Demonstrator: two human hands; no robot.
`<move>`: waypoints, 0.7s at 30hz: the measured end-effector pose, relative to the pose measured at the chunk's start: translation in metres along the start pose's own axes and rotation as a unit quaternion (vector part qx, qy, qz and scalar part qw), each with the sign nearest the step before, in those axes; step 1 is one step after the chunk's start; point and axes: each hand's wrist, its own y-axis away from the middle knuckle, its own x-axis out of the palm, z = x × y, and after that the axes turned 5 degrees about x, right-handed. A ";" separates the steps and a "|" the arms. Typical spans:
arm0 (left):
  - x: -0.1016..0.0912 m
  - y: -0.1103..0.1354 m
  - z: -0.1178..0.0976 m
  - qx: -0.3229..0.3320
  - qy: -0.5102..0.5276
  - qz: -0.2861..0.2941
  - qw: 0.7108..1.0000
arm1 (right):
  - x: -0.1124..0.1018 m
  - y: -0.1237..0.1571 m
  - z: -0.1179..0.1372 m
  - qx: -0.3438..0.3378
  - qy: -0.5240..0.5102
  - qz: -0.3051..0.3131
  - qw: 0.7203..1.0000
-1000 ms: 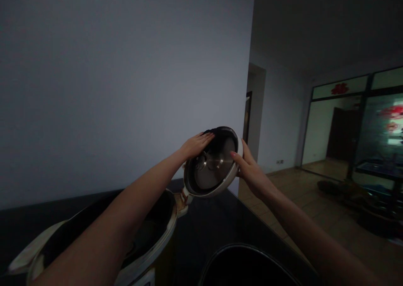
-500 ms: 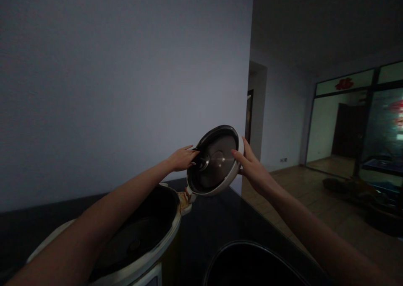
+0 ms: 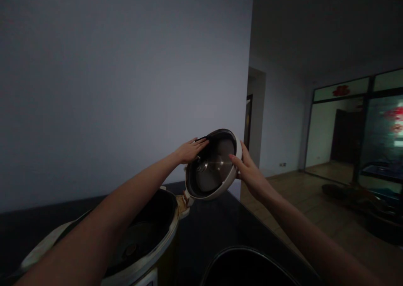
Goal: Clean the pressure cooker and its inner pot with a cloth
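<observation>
A rice cooker [image 3: 147, 252] stands on the dark counter [image 3: 214, 227] with its hinged lid [image 3: 212, 164] raised, the metal inner plate facing me. My left hand [image 3: 190, 149] lies with flat fingers on the lid's upper left rim; something dark may sit under the fingers, but I cannot make it out. My right hand [image 3: 247, 168] grips the lid's right edge, thumb on the inner face and fingers behind. The cooker's body is open and looks dark inside.
A dark round pot [image 3: 248, 267] sits at the counter's near edge, right of the cooker. A plain wall rises behind. To the right, a tiled floor [image 3: 302, 202] leads to glass doors [image 3: 362, 126] and low dark furniture.
My left hand moved from the lid's left side back up onto its upper rim. The lid tilted slightly and my right hand stayed on its edge.
</observation>
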 end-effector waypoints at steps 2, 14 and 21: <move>-0.011 -0.007 0.002 0.014 -0.008 0.005 1.000 | 0.000 0.001 0.000 0.001 -0.002 -0.005 1.000; -0.034 -0.028 -0.004 0.091 0.012 -0.059 0.994 | 0.000 -0.001 -0.002 -0.011 0.029 -0.019 0.999; 0.005 -0.015 -0.006 0.059 0.019 -0.130 0.990 | -0.001 0.001 -0.001 -0.005 0.012 -0.003 1.000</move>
